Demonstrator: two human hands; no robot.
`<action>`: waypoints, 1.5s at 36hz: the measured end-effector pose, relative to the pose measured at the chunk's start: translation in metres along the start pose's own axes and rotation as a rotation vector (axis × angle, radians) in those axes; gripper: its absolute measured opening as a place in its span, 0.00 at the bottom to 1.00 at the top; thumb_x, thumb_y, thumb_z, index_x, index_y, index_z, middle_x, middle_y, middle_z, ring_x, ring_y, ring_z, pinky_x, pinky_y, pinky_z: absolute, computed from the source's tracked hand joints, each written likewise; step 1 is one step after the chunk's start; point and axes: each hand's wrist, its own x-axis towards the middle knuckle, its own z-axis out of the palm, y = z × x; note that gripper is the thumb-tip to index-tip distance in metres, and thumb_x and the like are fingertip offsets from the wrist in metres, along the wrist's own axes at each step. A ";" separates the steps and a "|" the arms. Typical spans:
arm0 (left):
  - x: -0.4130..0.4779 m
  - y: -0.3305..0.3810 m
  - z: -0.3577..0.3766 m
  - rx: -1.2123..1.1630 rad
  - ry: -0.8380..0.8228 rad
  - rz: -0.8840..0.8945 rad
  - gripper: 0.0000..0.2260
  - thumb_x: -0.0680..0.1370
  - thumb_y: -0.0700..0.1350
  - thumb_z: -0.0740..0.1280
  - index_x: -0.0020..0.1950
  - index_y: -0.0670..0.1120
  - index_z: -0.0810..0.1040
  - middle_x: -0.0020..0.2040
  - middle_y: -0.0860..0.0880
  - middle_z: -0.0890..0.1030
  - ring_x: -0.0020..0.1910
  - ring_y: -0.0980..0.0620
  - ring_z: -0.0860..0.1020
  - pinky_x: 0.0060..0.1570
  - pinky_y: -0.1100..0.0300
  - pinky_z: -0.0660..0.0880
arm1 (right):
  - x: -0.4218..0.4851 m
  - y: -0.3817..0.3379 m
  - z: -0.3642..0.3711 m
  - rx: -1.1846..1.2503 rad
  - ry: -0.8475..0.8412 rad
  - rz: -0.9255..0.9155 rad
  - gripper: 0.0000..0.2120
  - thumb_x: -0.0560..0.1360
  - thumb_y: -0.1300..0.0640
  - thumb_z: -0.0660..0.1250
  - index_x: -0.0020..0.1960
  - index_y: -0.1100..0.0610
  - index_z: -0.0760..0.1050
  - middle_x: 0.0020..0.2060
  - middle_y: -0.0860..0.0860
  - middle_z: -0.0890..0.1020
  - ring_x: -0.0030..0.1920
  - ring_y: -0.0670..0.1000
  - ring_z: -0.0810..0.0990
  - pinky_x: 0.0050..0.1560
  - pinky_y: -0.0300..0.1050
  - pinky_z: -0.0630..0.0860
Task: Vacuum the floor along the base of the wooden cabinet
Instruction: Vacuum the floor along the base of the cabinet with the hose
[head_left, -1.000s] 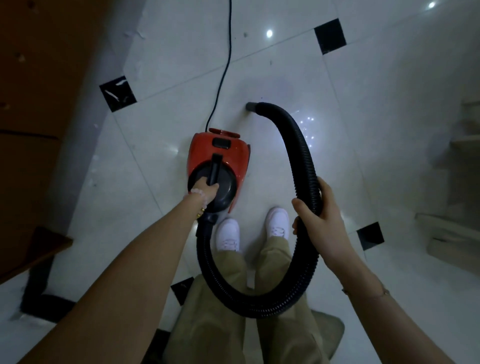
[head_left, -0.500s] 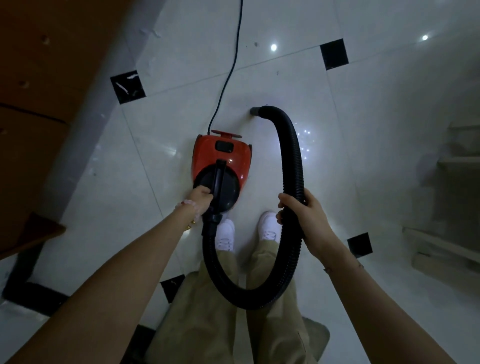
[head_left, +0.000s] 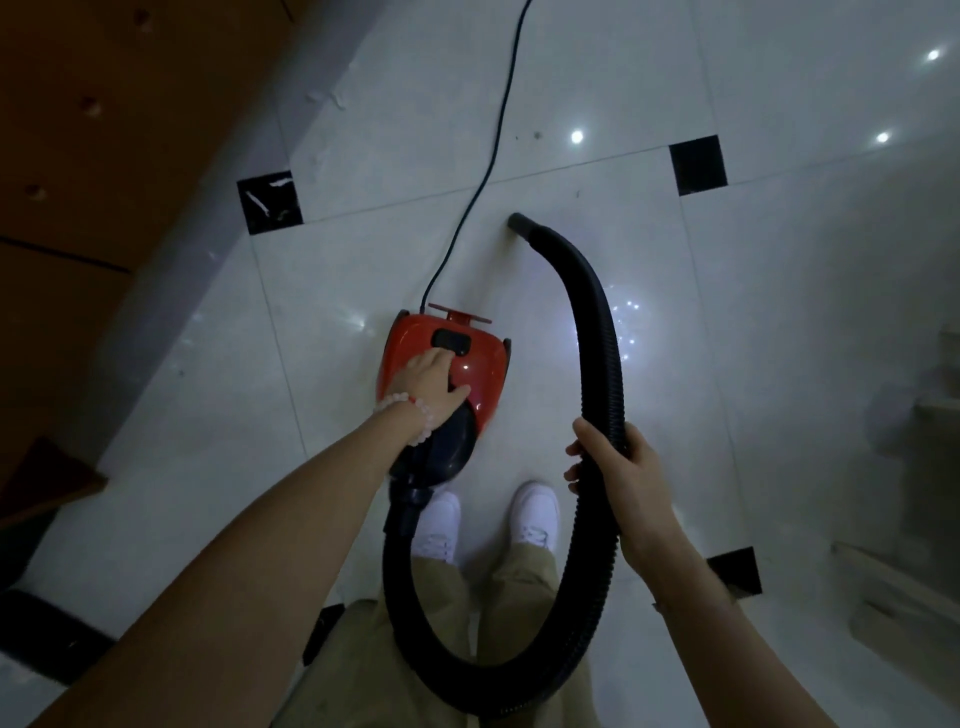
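Observation:
A small red vacuum cleaner (head_left: 480, 366) with a black front sits on the white tiled floor just ahead of my white shoes. My left hand (head_left: 428, 384) lies on its top, off the handle, with fingertips at the black switch (head_left: 451, 340). A black ribbed hose (head_left: 597, 332) loops from the vacuum's front, past my legs, up to the right. My right hand (head_left: 618, 467) is closed around it. The hose's open nozzle (head_left: 519, 223) touches the floor ahead of the vacuum. The wooden cabinet (head_left: 104, 130) stands at the left, apart from the nozzle.
A black power cord (head_left: 493, 145) runs from the vacuum's back away across the floor. Pale steps (head_left: 930, 415) rise at the right edge. A dark wooden corner (head_left: 47, 478) juts out low at the left. Black inset tiles dot the floor (head_left: 779, 312).
My left hand has let go of the vacuum's black handle and slid forward onto the red top, fingers at the switch. The right hand keeps its hold on the hose.

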 end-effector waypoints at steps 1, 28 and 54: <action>0.008 0.002 0.003 0.054 -0.012 0.010 0.28 0.79 0.54 0.59 0.75 0.44 0.58 0.75 0.44 0.62 0.72 0.43 0.64 0.69 0.51 0.64 | 0.003 0.002 -0.001 0.003 -0.002 0.006 0.13 0.76 0.55 0.67 0.56 0.62 0.74 0.41 0.57 0.81 0.30 0.49 0.79 0.32 0.39 0.78; 0.068 0.019 0.018 0.474 -0.268 -0.103 0.42 0.77 0.64 0.54 0.76 0.38 0.39 0.78 0.41 0.39 0.78 0.45 0.43 0.77 0.51 0.41 | 0.024 -0.001 -0.008 0.010 -0.048 0.075 0.10 0.76 0.55 0.67 0.53 0.61 0.75 0.38 0.56 0.81 0.31 0.50 0.79 0.34 0.41 0.78; -0.192 0.054 0.004 -1.510 -0.076 -0.196 0.15 0.75 0.45 0.69 0.61 0.47 0.74 0.43 0.48 0.81 0.40 0.54 0.80 0.40 0.64 0.78 | -0.038 -0.042 0.064 -0.281 -0.479 -0.004 0.11 0.81 0.53 0.60 0.58 0.52 0.78 0.50 0.43 0.82 0.43 0.32 0.80 0.40 0.22 0.72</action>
